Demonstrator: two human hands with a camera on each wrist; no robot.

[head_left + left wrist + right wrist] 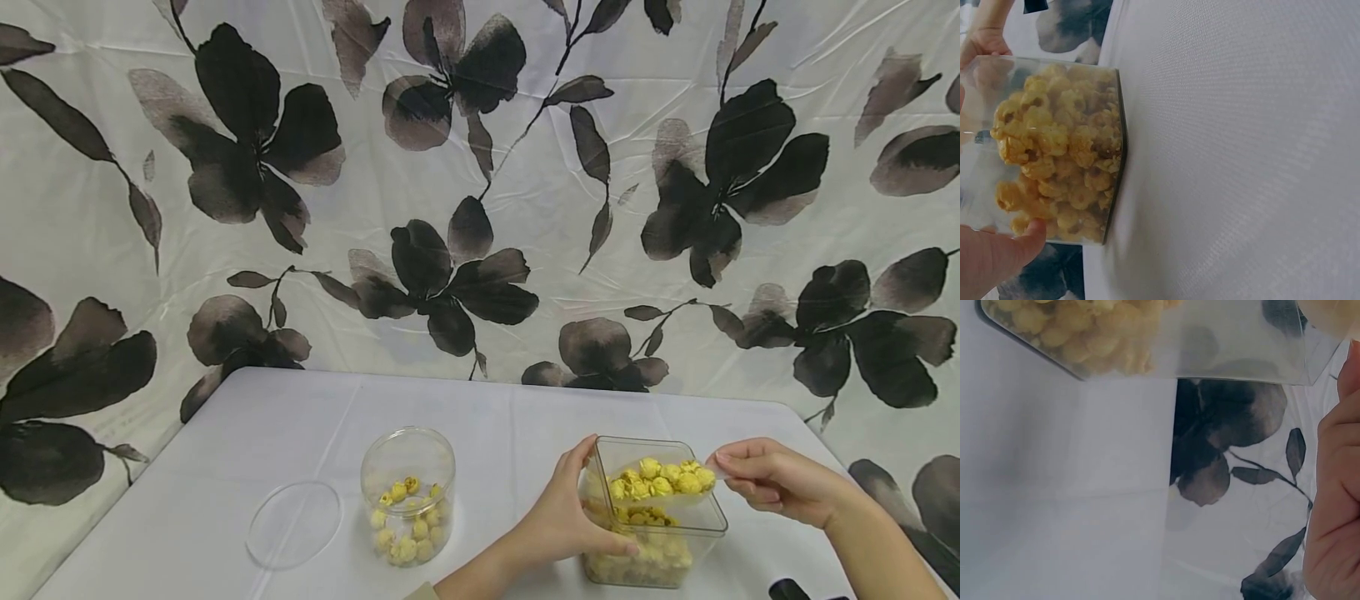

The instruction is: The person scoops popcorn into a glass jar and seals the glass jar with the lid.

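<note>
Backdrop: pale cloth (300, 50), upright behind, lightly wrinkled, some sheen. Printed with large flowers (240, 79), black fading to brownish grey, and dark leaves (63, 117) on thin stems (538, 109). In front, table (517, 442): white, far corners rounded, lightly creased; seen close from the left wrist, finely woven texture. Lower right, near side of table: small black object (787, 590), partly cut off, too little showing to tell what

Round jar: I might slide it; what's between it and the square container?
Head view: bare tabletop, then the left hand gripping the square container.
</note>
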